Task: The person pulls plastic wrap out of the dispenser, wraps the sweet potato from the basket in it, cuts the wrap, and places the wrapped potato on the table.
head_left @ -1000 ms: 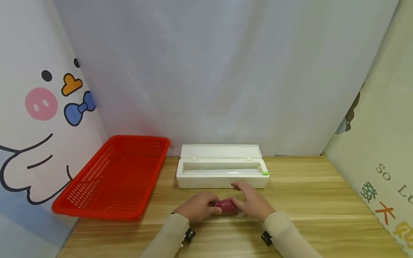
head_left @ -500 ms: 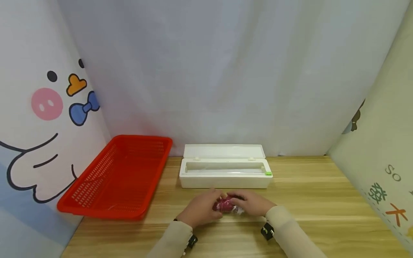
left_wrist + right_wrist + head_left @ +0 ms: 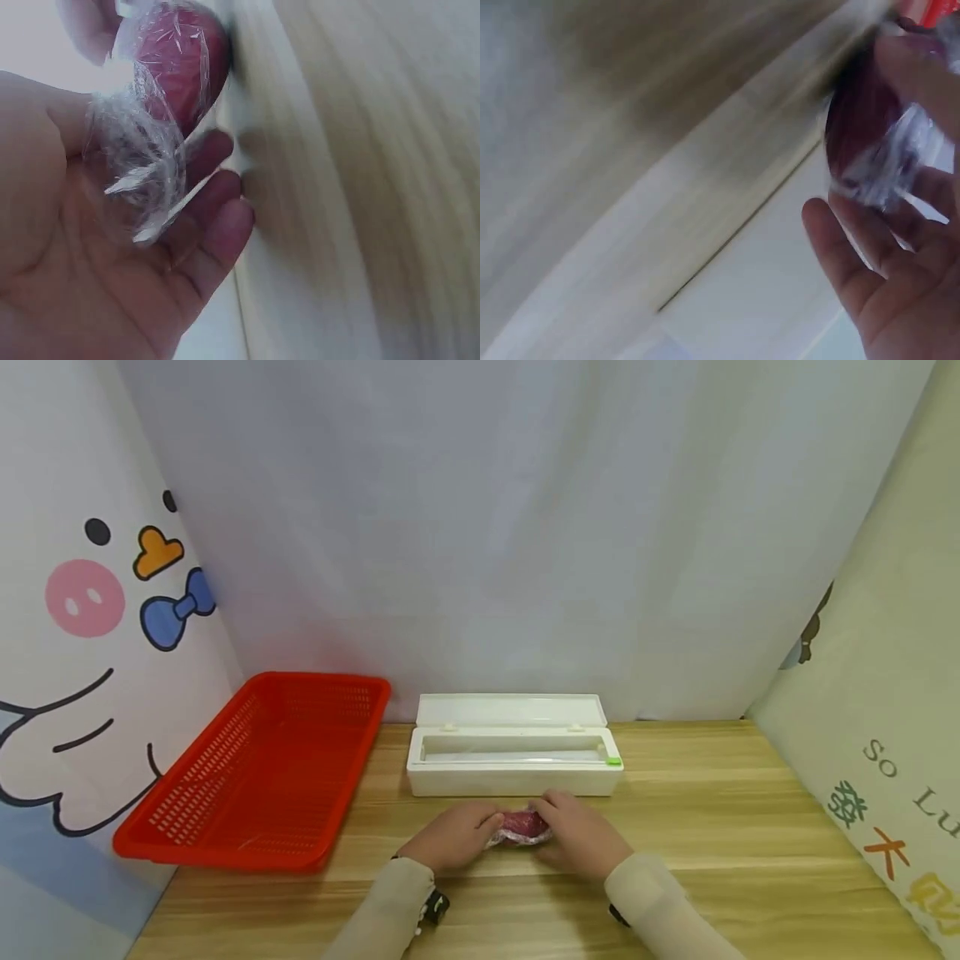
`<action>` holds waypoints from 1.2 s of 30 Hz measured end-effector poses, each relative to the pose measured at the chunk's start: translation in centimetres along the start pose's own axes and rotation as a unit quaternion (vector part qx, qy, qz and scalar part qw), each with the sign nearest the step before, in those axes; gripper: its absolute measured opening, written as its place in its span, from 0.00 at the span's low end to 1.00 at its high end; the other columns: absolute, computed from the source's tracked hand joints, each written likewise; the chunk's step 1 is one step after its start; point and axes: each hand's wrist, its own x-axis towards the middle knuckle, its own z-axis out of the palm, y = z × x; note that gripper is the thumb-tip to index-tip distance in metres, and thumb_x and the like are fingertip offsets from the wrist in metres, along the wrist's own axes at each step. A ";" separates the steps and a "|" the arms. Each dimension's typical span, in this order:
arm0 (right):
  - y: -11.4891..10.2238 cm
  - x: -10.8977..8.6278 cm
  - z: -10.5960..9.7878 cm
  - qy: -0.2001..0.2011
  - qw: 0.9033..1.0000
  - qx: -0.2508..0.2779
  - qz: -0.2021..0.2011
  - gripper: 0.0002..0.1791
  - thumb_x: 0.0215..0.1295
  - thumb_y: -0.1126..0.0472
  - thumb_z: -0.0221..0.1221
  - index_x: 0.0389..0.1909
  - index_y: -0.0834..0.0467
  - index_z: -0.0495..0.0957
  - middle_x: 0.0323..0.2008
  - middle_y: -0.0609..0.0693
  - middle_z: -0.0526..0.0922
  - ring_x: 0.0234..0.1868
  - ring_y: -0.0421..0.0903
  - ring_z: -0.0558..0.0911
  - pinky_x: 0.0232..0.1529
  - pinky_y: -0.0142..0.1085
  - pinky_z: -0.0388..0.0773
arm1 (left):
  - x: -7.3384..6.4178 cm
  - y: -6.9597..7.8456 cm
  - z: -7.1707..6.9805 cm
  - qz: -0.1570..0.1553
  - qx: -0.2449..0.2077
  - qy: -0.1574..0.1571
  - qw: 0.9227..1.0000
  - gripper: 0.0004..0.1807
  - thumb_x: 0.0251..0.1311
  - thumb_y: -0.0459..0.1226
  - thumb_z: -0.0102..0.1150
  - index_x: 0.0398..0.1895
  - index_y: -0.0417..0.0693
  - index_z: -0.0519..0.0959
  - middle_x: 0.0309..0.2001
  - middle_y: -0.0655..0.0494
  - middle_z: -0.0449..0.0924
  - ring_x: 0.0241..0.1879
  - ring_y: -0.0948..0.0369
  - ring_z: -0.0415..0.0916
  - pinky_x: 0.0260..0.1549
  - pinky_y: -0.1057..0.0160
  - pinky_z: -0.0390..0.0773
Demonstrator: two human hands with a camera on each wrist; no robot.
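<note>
A smooth, oval, reddish-purple thing [image 3: 527, 823], loosely wrapped in clear cling film, lies between my hands just above or on the wooden table. Its exact kind I cannot tell. My left hand [image 3: 452, 838] holds its left end; crumpled cling film [image 3: 146, 176] bunches between thumb and curled fingers in the left wrist view. On the other end, my right hand [image 3: 581, 837] grips with the thumb across the purple surface [image 3: 862, 112] and the fingers bent behind the film. Both hands partly hide the thing. Behind them stands a white cling film dispenser [image 3: 513, 781], its lid raised.
A red plastic basket [image 3: 225, 860] with perforated sides sits to the left on the wooden table [image 3: 720, 843]. The dispenser carries a green slider [image 3: 613, 761] at its right front. A pale curtain [image 3: 487, 543] hangs behind, with printed walls on both sides.
Both hands have shifted their hold around the wrapped purple thing, and it has turned so more film shows along its front edge. The basket and dispenser stay where they were.
</note>
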 end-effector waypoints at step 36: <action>0.2 1.7 -1.2 -0.117 0.977 0.175 0.024 0.22 0.67 0.56 0.56 0.61 0.58 0.72 0.48 0.50 0.79 0.48 0.45 0.78 0.51 0.42 0.74 | -1.7 2.1 -0.4 -0.029 0.142 0.066 0.987 0.27 0.44 0.47 0.74 0.48 0.54 0.75 0.42 0.59 0.78 0.40 0.62 0.75 0.40 0.59 0.76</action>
